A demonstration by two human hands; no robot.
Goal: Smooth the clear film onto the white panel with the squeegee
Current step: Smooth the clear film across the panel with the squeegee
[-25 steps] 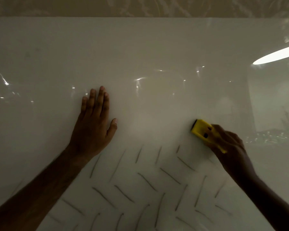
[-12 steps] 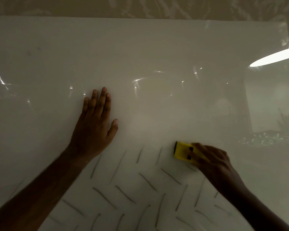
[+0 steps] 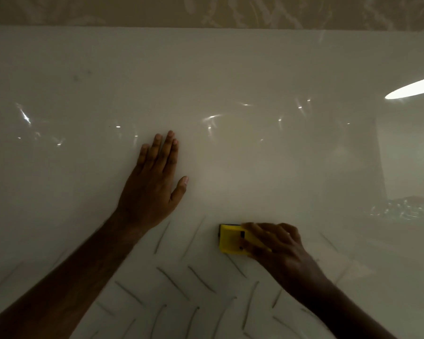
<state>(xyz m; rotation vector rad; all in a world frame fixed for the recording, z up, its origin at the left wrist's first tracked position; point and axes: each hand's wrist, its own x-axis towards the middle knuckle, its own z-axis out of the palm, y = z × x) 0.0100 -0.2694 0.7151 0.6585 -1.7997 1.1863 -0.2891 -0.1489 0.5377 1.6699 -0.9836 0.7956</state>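
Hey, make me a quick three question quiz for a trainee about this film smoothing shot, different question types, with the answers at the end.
1. True or false: the left hand lies flat, fingers together, on the white panel.
2. Which hand holds the yellow squeegee? A) left B) right C) neither
3. Fill in: the grey dash marks form a herringbone pattern on the ___ part of the panel, nearest the person.

Key:
1. True; it is open and holds nothing.
2. B; the right hand has its grip on the squeegee, fingers over its top.
3. Lower.
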